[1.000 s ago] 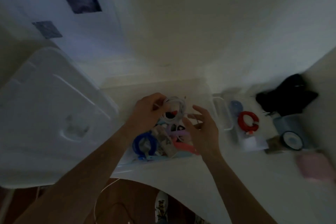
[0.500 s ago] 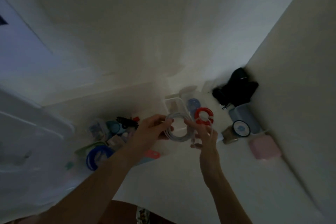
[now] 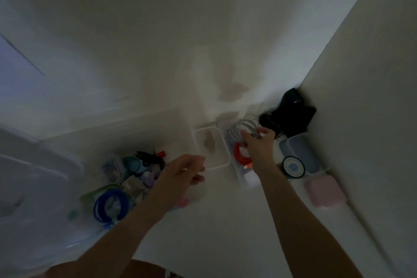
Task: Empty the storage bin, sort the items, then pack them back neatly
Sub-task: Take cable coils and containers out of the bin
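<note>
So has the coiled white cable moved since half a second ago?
Yes. The coiled white cable, gripped by the right hand, has gone right, from over the square white container to above the coiled red cable.

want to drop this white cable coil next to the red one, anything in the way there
Nothing visible blocks it. The right hand holds the white coiled cable just beyond the red coiled cable; the black bundle of cords lies off to the right.
</note>
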Action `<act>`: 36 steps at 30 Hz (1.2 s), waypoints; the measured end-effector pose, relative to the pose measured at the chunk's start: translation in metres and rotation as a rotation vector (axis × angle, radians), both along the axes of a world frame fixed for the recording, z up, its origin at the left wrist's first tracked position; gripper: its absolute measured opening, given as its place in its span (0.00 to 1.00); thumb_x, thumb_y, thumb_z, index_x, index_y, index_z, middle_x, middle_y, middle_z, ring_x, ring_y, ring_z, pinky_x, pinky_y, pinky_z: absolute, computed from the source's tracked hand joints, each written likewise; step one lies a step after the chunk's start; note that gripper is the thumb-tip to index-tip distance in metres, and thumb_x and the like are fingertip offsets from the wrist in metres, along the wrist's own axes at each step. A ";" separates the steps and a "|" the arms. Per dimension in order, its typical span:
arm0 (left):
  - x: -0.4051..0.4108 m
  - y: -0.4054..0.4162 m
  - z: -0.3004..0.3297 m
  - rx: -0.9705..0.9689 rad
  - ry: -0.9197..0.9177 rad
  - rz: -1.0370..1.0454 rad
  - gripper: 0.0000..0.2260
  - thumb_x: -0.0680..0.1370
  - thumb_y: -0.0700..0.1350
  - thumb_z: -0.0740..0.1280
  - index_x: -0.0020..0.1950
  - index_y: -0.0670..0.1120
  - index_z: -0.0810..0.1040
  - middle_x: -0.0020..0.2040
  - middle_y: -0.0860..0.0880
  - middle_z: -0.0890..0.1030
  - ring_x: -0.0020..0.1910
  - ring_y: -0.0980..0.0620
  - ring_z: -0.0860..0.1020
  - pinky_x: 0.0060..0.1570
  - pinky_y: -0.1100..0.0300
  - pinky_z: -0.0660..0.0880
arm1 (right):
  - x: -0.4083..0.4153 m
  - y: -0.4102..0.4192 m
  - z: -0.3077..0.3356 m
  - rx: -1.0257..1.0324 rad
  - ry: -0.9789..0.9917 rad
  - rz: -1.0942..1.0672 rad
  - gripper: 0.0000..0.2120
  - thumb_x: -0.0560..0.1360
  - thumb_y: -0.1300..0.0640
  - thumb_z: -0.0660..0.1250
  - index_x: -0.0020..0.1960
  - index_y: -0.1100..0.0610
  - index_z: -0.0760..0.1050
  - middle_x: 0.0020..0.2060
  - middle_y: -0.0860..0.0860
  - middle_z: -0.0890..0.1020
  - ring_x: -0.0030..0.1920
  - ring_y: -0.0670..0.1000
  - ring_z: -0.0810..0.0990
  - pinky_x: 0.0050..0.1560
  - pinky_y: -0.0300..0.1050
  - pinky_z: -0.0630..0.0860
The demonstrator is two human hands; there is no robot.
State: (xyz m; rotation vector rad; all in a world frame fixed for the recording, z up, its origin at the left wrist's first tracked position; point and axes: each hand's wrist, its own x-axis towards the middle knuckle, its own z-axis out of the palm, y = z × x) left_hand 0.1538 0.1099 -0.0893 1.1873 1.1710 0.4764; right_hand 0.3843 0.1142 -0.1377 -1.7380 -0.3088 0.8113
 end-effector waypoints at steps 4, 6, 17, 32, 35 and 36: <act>-0.038 0.009 -0.012 0.047 0.065 0.109 0.07 0.81 0.44 0.65 0.50 0.49 0.83 0.48 0.44 0.83 0.47 0.47 0.83 0.41 0.56 0.82 | 0.020 0.045 -0.039 -0.195 -0.145 0.120 0.21 0.74 0.58 0.71 0.63 0.59 0.67 0.50 0.55 0.77 0.51 0.56 0.78 0.49 0.49 0.77; -0.052 0.012 -0.018 0.089 0.126 0.126 0.07 0.81 0.43 0.64 0.49 0.49 0.82 0.48 0.46 0.84 0.48 0.48 0.82 0.47 0.56 0.81 | 0.024 0.048 -0.050 -0.354 -0.359 0.228 0.21 0.76 0.56 0.68 0.66 0.59 0.69 0.56 0.59 0.79 0.56 0.60 0.78 0.56 0.51 0.75; -0.087 0.032 -0.032 0.205 0.250 0.082 0.07 0.81 0.47 0.65 0.56 0.55 0.80 0.52 0.50 0.82 0.47 0.51 0.82 0.45 0.57 0.79 | 0.037 0.036 -0.045 -0.525 -0.419 0.397 0.19 0.83 0.52 0.56 0.68 0.62 0.69 0.65 0.62 0.75 0.64 0.62 0.74 0.61 0.50 0.69; -0.224 0.081 -0.060 0.329 0.672 0.350 0.13 0.78 0.47 0.69 0.62 0.46 0.78 0.58 0.43 0.79 0.56 0.44 0.79 0.57 0.55 0.74 | -0.173 0.023 0.035 0.123 -0.854 0.453 0.09 0.75 0.60 0.67 0.55 0.52 0.76 0.50 0.50 0.79 0.47 0.54 0.78 0.50 0.51 0.77; -0.229 0.098 -0.074 0.182 0.794 0.237 0.28 0.78 0.51 0.69 0.73 0.40 0.66 0.69 0.39 0.70 0.67 0.41 0.71 0.64 0.54 0.68 | -0.251 0.032 0.025 0.028 -0.670 0.809 0.10 0.77 0.57 0.67 0.58 0.54 0.77 0.52 0.52 0.80 0.49 0.53 0.79 0.50 0.48 0.78; -0.227 0.103 -0.080 0.120 0.821 0.171 0.31 0.79 0.53 0.68 0.74 0.37 0.63 0.71 0.38 0.68 0.69 0.40 0.69 0.65 0.54 0.67 | -0.270 0.038 0.017 -0.060 -0.641 0.929 0.11 0.78 0.57 0.66 0.60 0.56 0.76 0.53 0.53 0.80 0.50 0.54 0.79 0.51 0.49 0.78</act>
